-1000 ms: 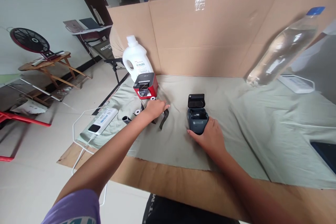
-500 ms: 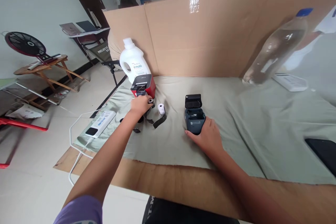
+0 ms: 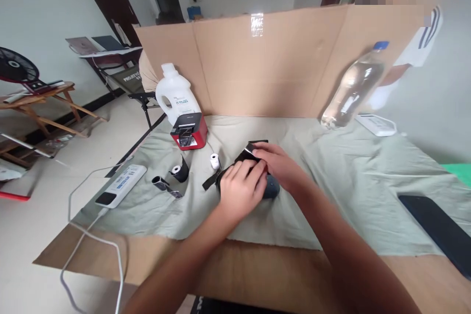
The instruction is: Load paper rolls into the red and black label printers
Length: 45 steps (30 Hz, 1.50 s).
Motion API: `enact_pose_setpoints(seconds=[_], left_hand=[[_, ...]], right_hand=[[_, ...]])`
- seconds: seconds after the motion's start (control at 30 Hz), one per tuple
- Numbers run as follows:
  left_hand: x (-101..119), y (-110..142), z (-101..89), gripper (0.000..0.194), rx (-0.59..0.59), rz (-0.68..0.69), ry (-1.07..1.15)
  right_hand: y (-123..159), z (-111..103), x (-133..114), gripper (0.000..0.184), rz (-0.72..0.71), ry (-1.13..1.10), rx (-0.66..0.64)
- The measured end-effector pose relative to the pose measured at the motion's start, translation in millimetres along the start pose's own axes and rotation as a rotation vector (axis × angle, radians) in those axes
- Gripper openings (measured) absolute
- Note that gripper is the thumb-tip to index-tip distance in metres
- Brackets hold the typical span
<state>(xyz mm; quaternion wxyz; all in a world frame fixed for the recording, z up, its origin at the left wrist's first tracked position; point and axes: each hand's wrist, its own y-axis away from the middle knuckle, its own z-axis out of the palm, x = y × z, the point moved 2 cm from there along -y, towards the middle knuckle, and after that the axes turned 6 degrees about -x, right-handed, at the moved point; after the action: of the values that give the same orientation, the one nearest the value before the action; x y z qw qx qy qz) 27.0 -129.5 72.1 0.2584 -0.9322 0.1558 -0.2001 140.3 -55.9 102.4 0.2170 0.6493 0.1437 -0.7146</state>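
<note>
My left hand (image 3: 243, 189), fingers curled, holds a roll of black label strip (image 3: 245, 155) over the small dark-blue portable printer (image 3: 271, 187). The roll's core is mostly hidden by my fingers. My right hand (image 3: 278, 164) pinches the upper part of the same strip, which has a bright edge. Past my hands shows the printer's raised black lid (image 3: 259, 142). A loose tail of black strip (image 3: 210, 181) lies left of my left hand, beside a small white paper roll (image 3: 214, 161). Farther left are a black-wrapped roll (image 3: 179, 170) and a curled black strip (image 3: 165, 185).
A red-and-black printer (image 3: 190, 131) stands before a white detergent jug (image 3: 178, 93). A power bank (image 3: 121, 186) with a white cable lies left. Right are a water bottle (image 3: 353, 91), a white device (image 3: 376, 125) and a phone (image 3: 434, 228). Cardboard (image 3: 257, 73) walls the back; a person stands behind it.
My left hand has moved right, from the rolls near the red printer to the portable printer. My right hand has left the printer's side and now grips the black strip above it.
</note>
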Motion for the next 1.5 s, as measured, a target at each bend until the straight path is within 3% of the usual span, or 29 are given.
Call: enact_pose_setpoints(seconds=[0.1, 0.2, 0.33, 0.43, 0.53, 0.67, 0.9, 1.0, 1.2, 1.33, 1.4, 1.5], left_hand=[[-7.8, 4.1, 6.9, 0.034, 0.064, -0.048, 0.165], [-21.7, 8.7, 15.8, 0.042, 0.095, -0.246, 0.346], [-27.5, 17.3, 39.6, 0.054, -0.016, -0.496, 0.794], [-18.1, 26.8, 52.1, 0.060, -0.072, -0.585, 0.977], [-6.1, 35.8, 57.4, 0.059, -0.115, -0.588, 0.946], [-0.2, 41.5, 60.8, 0.049, -0.151, -0.562, 0.856], [0.3, 42.8, 65.0, 0.047, -0.222, -0.600, 0.932], [3.0, 43.3, 66.0, 0.046, -0.251, -0.597, 0.957], [3.1, 42.7, 66.0, 0.044, -0.263, -0.580, 0.955], [2.2, 43.1, 66.5, 0.036, -0.272, -0.568, 0.940], [2.3, 43.2, 66.7, 0.031, -0.267, -0.571, 0.941], [2.6, 42.7, 66.8, 0.026, -0.257, -0.588, 0.944]], right_hand=[[-12.2, -22.0, 4.5, 0.027, -0.005, 0.050, -0.090], [-13.9, -40.7, 8.9, 0.030, 0.014, 0.151, -0.164], [-13.1, -52.9, 9.0, 0.026, 0.043, 0.326, -0.156], [-17.4, -56.8, 10.2, 0.020, -0.023, 0.581, -0.102], [-24.5, -56.0, 19.2, 0.024, -0.114, 0.876, -0.115], [-33.8, -52.3, 38.2, 0.031, -0.114, 1.165, -0.195], [-34.6, -53.1, 51.0, 0.034, -0.062, 1.441, -0.174], [-31.6, -47.3, 52.0, 0.029, -0.096, 1.548, -0.080], [-31.0, -39.3, 44.5, 0.014, -0.123, 1.520, 0.138], [-32.2, -43.8, 36.8, 0.029, -0.265, 1.499, 0.380], [-32.5, -47.1, 34.6, 0.033, -0.265, 1.500, 0.350], [-28.3, -51.9, 27.5, 0.027, -0.224, 1.421, 0.172]])
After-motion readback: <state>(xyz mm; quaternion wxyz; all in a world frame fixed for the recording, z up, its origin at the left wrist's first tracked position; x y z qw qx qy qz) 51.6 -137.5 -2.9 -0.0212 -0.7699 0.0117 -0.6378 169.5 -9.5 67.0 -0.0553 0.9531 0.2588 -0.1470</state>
